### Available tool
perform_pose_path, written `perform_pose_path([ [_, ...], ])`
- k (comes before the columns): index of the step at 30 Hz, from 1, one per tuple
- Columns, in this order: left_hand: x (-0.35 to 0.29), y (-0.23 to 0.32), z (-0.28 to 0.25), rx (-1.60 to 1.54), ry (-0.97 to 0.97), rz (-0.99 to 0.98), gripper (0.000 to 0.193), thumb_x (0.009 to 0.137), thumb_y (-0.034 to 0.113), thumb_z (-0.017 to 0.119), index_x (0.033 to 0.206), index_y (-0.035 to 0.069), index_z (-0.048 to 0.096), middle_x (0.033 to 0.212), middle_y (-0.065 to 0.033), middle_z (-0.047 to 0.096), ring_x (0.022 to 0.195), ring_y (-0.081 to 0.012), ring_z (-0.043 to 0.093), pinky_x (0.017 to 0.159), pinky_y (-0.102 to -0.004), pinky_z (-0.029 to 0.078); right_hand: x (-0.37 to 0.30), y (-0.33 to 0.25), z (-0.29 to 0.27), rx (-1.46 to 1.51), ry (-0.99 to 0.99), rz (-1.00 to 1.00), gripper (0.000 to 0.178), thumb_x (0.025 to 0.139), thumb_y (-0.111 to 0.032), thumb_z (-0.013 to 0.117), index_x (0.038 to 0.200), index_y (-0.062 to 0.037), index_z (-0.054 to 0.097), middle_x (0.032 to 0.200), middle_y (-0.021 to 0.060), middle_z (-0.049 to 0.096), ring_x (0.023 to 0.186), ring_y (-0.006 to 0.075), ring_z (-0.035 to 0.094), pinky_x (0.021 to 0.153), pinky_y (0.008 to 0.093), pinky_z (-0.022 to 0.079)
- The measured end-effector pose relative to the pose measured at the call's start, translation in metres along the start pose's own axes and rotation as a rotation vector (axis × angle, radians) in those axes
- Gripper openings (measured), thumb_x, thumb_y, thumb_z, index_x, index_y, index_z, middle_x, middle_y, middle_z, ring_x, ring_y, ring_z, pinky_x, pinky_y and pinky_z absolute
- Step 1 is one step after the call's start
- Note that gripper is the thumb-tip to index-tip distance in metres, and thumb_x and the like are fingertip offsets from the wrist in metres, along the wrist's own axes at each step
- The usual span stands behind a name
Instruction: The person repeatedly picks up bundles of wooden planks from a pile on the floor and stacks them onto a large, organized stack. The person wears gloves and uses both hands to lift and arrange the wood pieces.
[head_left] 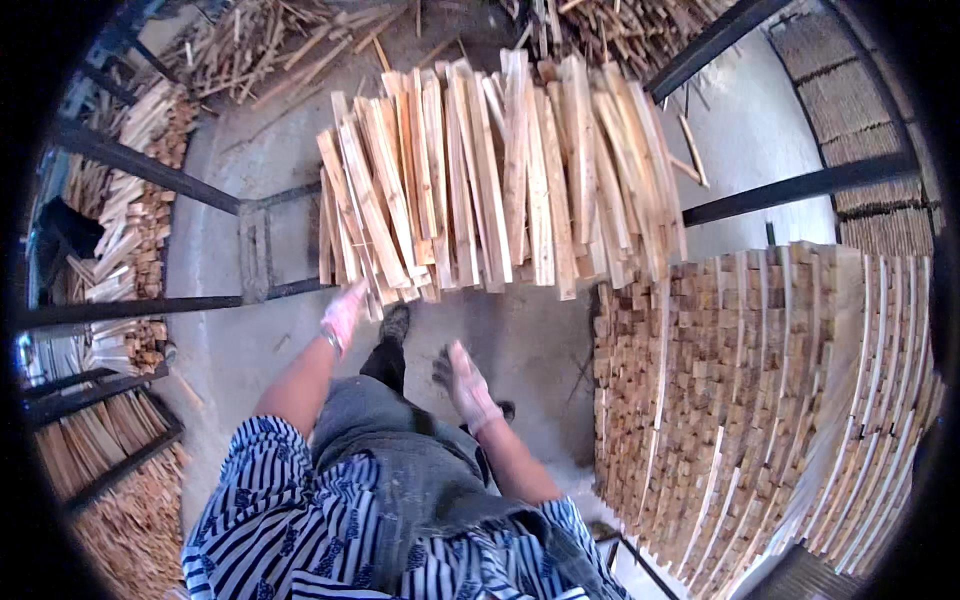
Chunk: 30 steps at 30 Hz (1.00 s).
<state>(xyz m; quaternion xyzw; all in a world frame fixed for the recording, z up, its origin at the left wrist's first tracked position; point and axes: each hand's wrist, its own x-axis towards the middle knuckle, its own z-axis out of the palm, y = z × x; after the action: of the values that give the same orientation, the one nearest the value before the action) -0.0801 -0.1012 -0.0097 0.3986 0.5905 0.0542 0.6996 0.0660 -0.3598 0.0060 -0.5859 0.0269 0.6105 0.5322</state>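
Note:
A wide pile of long, pale wooden strips (pixel 490 170) lies ahead of me, their near ends uneven. My left hand (pixel 344 316), in a pink-and-white glove, is at the pile's near left corner. Its fingers stretch toward the strip ends, and whether they touch the wood I cannot tell. My right hand (pixel 468 388), in a similar glove with a dark patch, hangs over the floor nearer my body. Its fingers are apart and hold nothing.
Dark metal bars (pixel 150 310) extend on both sides of the pile. At right rises a tall stack of wood pieces (pixel 720 400). More wood (pixel 140 240) is stacked at left, and loose scraps (pixel 260 50) lie on the concrete floor (pixel 215 250) at the back.

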Motion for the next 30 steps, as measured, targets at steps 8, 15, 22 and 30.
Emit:
perform_pose_path([
  [8, 0.178, 0.104, -0.008, -0.128, -0.072, -0.101, 0.105, 0.082, 0.070, 0.063, 0.159, 0.013, 0.019, 0.164, -0.0123, 0.022, 0.152, -0.0288, 0.016, 0.122, -0.0477, 0.013, 0.202, -0.043, 0.053, 0.596, 0.422, 0.074, 0.078, 0.087, -0.073, 0.055, 0.140, -0.0156, 0.046, 0.123, 0.0073, 0.048, 0.100, 0.0260, 0.049, 0.096, 0.0502, 0.039],
  [15, 0.171, 0.127, 0.063, 0.040, 0.138, -0.136, 0.132, 0.076, 0.068, 0.073, 0.156, -0.003, -0.004, 0.163, -0.0227, 0.014, 0.151, -0.0301, 0.018, 0.121, -0.0370, 0.018, 0.247, -0.008, 0.096, -0.124, 0.947, -0.010, 0.065, 0.099, -0.027, 0.056, 0.155, -0.0147, 0.024, 0.154, 0.0118, 0.035, 0.128, 0.0346, 0.049, 0.094, 0.0430, 0.051],
  [22, 0.182, 0.119, 0.031, -0.144, 0.028, -0.176, 0.129, 0.079, 0.053, 0.079, 0.158, 0.006, -0.012, 0.159, -0.0170, 0.029, 0.145, -0.0261, 0.032, 0.118, -0.0406, 0.025, 0.218, -0.035, 0.097, 0.544, 0.791, 0.010, 0.049, 0.094, -0.052, 0.060, 0.129, -0.0194, 0.049, 0.118, 0.0023, 0.058, 0.101, 0.0184, 0.057, 0.089, 0.0415, 0.047],
  [30, 0.212, 0.091, -0.019, -0.407, -0.220, -0.105, 0.091, 0.084, 0.046, 0.077, 0.152, 0.006, 0.033, 0.148, -0.0099, 0.046, 0.136, -0.0225, 0.043, 0.114, -0.0407, 0.034, 0.210, -0.028, 0.131, -0.229, 0.785, 0.050, 0.069, 0.100, -0.045, 0.055, 0.149, -0.0028, 0.031, 0.126, 0.0160, 0.057, 0.118, 0.0270, 0.053, 0.096, 0.0388, 0.044],
])
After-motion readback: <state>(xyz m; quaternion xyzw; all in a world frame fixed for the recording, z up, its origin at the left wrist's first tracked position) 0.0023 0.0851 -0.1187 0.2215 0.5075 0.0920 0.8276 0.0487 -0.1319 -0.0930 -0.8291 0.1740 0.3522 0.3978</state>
